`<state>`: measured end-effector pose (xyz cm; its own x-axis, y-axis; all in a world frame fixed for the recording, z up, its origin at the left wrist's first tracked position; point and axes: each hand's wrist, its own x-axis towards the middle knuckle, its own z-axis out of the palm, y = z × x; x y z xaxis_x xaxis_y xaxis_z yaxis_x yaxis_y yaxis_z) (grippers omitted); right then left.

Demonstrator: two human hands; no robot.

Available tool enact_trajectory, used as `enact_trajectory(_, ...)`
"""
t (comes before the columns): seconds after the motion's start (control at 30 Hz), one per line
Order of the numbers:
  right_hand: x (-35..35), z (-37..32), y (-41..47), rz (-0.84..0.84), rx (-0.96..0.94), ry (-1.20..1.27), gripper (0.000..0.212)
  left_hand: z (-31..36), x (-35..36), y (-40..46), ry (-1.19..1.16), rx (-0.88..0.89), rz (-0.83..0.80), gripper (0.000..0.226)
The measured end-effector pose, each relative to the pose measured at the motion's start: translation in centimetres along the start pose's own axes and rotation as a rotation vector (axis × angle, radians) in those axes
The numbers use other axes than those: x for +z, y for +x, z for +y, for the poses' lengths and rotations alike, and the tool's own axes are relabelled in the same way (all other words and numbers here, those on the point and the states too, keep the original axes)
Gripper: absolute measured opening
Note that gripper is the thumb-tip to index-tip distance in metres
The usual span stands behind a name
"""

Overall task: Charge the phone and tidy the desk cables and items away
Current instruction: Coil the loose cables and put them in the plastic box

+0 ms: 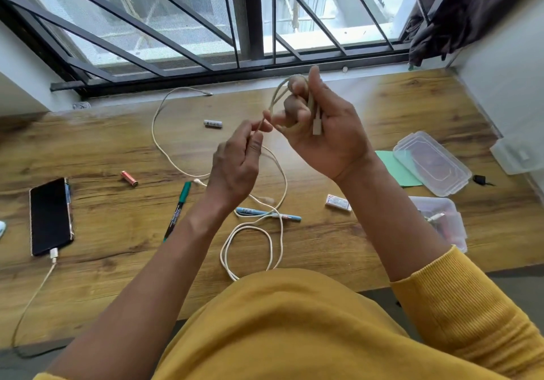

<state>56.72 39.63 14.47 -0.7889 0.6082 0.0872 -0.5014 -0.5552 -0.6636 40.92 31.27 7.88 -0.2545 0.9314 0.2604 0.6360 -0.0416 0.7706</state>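
Hands (321, 132) coil cable (282, 91) (white, looped).

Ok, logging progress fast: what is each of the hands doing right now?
Left hand: pinching the loose run of the white charging cable.
Right hand: holding the same cable's wound loops.

Window and curtain behind the work area

A barred window (182, 20) with dark metal grilles spans the back wall; a dark brown curtain (471, 6) hangs bunched at its right end, beside a pale wall (506, 64) that runs forward.
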Motion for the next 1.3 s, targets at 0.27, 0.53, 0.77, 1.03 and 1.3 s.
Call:
enact_trajectory(0.27,-1.0,0.0,0.1,0.314,-0.030,-0.190,0.045,0.4,-0.8,-0.9,0.214,0.070,-0.001,0.030)
enact_trajectory(0.53,-1.5,1.0,0.7,0.380,-0.035,-0.331,0.053,1.6,-0.8,-1.3,0.236,0.221,-0.113,0.031)
enact_trajectory(0.77,-1.3,3.7,0.9,0.535,-0.096,-0.767,0.042,2.5,-2.4,-0.2,0.099,0.298,-0.217,0.031)
enact_trajectory(1.03,-2.0,5.3,0.6,0.211,0.035,-0.972,0.054,1.1,-5.9,2.4,-0.205,0.148,-0.090,0.015)
enact_trajectory(1.3,-0.2,3.6,0.2,-0.136,0.255,-0.604,0.069,-0.6,-5.9,3.4,-0.282,0.103,-0.086,0.016)
